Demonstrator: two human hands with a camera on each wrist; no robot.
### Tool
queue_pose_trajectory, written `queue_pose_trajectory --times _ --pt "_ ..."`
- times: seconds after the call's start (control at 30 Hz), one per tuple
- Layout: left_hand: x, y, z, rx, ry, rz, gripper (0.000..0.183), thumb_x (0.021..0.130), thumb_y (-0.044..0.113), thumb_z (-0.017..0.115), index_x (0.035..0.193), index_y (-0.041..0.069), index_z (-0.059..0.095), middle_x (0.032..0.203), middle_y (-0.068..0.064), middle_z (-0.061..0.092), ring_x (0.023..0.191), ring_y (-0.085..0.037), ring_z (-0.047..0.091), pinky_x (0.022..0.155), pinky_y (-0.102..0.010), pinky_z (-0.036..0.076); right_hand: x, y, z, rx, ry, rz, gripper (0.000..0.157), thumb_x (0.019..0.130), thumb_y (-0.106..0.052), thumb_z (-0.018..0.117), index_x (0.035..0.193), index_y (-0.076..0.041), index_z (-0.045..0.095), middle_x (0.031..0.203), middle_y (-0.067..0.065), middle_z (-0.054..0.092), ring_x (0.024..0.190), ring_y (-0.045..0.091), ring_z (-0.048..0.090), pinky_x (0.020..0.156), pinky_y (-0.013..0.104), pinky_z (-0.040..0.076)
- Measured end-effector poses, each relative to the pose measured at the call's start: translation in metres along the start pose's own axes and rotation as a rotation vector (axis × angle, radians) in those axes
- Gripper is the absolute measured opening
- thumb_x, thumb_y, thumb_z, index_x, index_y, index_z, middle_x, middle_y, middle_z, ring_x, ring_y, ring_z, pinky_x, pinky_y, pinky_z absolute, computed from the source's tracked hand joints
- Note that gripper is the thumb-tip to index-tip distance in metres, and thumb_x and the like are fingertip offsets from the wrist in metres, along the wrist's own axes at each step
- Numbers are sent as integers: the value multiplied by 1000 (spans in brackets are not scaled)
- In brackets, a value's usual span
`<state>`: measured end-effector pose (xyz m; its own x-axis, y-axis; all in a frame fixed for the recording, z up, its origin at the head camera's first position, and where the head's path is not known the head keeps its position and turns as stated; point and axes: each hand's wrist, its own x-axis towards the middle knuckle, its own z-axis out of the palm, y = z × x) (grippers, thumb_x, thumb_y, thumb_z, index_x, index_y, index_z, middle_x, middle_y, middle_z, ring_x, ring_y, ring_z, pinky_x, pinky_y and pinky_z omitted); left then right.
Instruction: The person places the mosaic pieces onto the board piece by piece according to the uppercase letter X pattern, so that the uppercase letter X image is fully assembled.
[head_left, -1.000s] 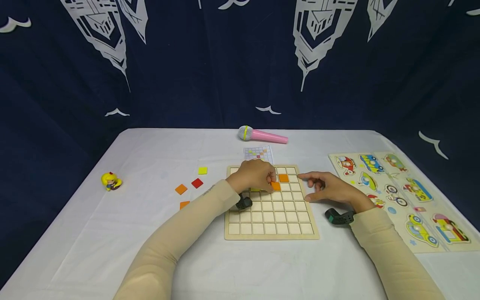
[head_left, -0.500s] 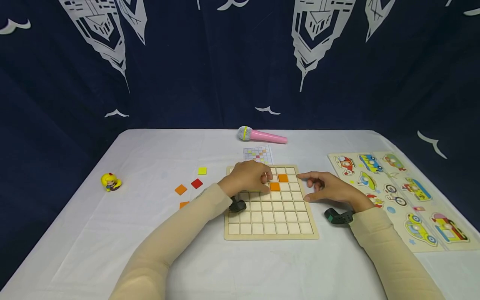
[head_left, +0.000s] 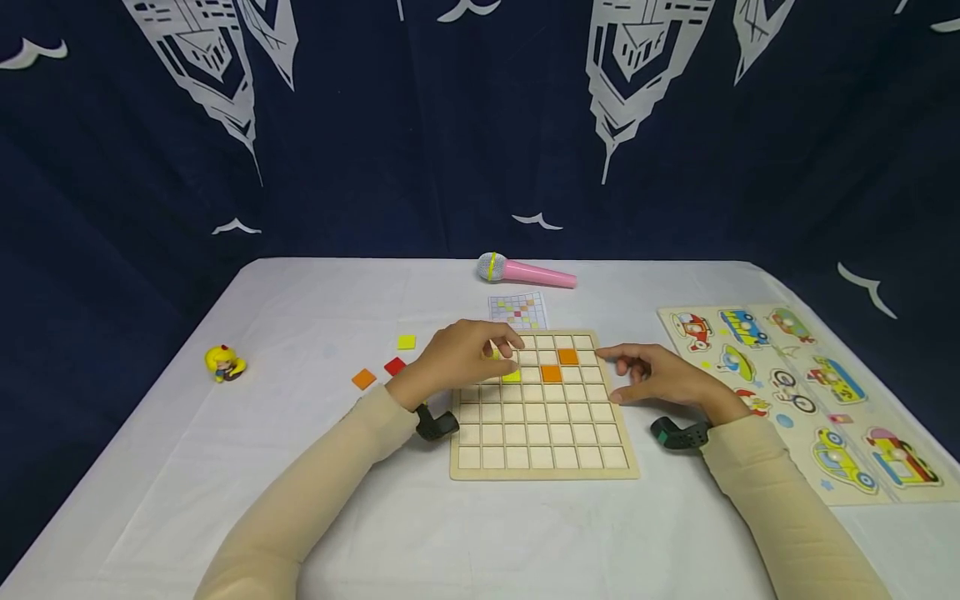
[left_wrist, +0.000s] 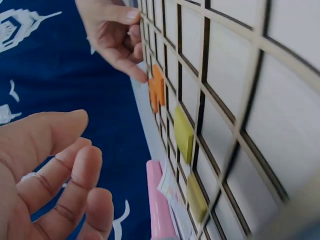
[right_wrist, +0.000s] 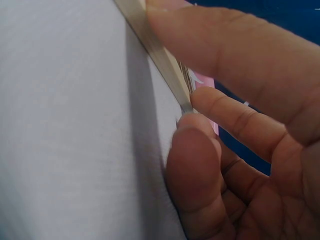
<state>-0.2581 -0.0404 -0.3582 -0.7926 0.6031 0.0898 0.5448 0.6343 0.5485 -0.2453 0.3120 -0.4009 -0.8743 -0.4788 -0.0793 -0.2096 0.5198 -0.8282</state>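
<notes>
In the head view my left hand point(head_left: 461, 358) hovers over the upper left of a wooden grid board point(head_left: 543, 477), its fingers loosely bent. The left wrist view shows nothing between the left thumb and fingers. Two orange square tiles point(head_left: 551, 373) sit in the board's cells towards the upper right. Nearer the left hand are two yellow tiles point(left_wrist: 183, 135), partly hidden by fingers in the head view. My right hand point(head_left: 663, 379) touches the board's right edge with thumb and index finger, the other fingers loosely curled. Both wrists wear dark bands.
Left of the board lie a yellow tile point(head_left: 407, 342), a red tile point(head_left: 394, 366) and an orange tile point(head_left: 363, 379). A printed grid card point(head_left: 517, 310) and a pink microphone point(head_left: 536, 273) lie behind it. A vehicle puzzle board point(head_left: 806, 408) lies right, a small figurine point(head_left: 223, 363) far left.
My left hand has moved left from beside the orange tiles, uncovering them and then a yellow tile. My right hand has stayed at the board's right edge.
</notes>
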Motion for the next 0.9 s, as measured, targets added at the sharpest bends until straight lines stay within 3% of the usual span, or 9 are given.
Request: queue_pose_trajectory --times 0.23,0.37,0.73,0.9 --pt "-21 -21 -13 -154 58 103 29 99 14 79 127 7 76 111 -4 78 101 -19 66 85 -34 52 0 -1 1 -3 -1 7 70 88 -2 87 147 15 54 102 9 52 79 15 44 70 26 40" --pt "-30 -34 -18 -194 90 120 28 99 13 78 126 6 76 112 -4 78 102 -18 66 88 -37 52 0 0 1 -2 0 9 70 88 -2 87 147 15 54 102 9 51 80 15 44 70 26 40" --pt "-48 -74 -44 -261 113 -3 32 101 13 76 130 3 74 114 -3 76 108 -22 67 95 -42 52 2 1 1 -10 1 7 70 88 -3 87 148 14 54 103 9 51 79 16 44 69 27 40" --pt "-55 -95 -58 -299 69 -89 33 101 10 71 133 1 72 114 -7 76 110 -25 67 98 -41 50 2 1 0 1 -2 5 70 88 -2 87 148 14 54 103 10 51 79 16 45 69 26 40"
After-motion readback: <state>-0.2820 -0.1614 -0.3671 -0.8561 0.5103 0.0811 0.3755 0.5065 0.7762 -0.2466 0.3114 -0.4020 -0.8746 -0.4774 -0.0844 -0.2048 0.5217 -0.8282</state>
